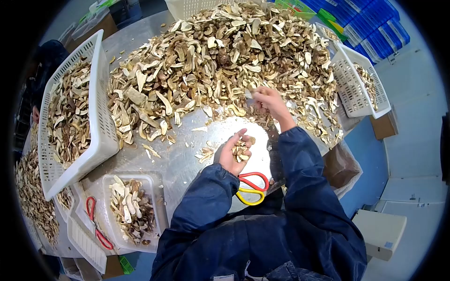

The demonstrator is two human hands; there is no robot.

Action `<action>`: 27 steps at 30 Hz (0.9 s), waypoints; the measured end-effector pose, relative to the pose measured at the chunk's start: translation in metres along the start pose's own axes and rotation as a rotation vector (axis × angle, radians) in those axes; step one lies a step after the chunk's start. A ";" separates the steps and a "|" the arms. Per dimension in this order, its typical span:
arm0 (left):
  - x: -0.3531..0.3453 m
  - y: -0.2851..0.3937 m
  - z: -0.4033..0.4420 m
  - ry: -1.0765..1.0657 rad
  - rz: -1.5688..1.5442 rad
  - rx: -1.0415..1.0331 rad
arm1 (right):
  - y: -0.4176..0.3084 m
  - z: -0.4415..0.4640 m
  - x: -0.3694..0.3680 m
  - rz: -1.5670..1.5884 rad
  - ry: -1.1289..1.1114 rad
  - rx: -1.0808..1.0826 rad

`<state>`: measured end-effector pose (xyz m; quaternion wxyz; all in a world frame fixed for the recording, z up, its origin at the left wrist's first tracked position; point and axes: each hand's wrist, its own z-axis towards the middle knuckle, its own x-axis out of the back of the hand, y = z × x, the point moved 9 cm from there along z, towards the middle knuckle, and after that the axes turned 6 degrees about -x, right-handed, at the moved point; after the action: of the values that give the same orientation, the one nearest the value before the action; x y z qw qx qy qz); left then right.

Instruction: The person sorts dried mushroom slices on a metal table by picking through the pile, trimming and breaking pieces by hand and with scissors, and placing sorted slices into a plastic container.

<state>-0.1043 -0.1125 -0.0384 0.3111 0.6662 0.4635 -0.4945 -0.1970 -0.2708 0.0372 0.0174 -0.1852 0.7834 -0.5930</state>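
A large heap of dried mushroom slices (pixel 220 51) spreads over the metal table. My left hand (pixel 230 154) is cupped palm up above the table's near part, its fingers curled round several small mushroom slices (pixel 240 151). At the heap's near edge, my right hand (pixel 271 103) pinches a pale piece, apparently a mushroom slice (pixel 250 93), between thumb and fingers. Scissors with one red and one yellow handle loop (pixel 253 188) lie by my left wrist; their blades are hidden. A few loose slices (pixel 205 154) rest left of my left hand.
On the left stands a large white basket (pixel 101 126) of slices. Below it are a clear plastic tub (pixel 161 206) with longer slices and red-handled scissors (pixel 97 225). Another white basket (pixel 356 100) sits at the right edge, above a lined bin (pixel 344 168). A person (pixel 47 56) is at far left.
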 end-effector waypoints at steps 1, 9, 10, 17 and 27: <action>-0.001 0.000 0.000 0.001 0.001 0.002 | 0.008 -0.005 0.001 0.347 -0.103 0.026; -0.001 0.000 -0.001 0.031 0.041 -0.010 | 0.018 -0.004 -0.007 0.425 -0.129 -0.088; -0.001 0.000 -0.001 0.035 0.041 -0.009 | 0.020 0.004 -0.005 0.127 0.020 -0.116; -0.004 0.000 0.000 -0.001 0.004 -0.013 | -0.009 0.023 -0.035 -0.947 0.253 0.153; -0.003 0.000 0.000 0.016 0.005 -0.012 | 0.000 0.005 -0.027 -0.231 -0.050 0.034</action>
<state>-0.1044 -0.1131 -0.0358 0.3126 0.6696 0.4672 -0.4854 -0.1702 -0.2670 0.0303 -0.0286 -0.2886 0.7460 -0.5995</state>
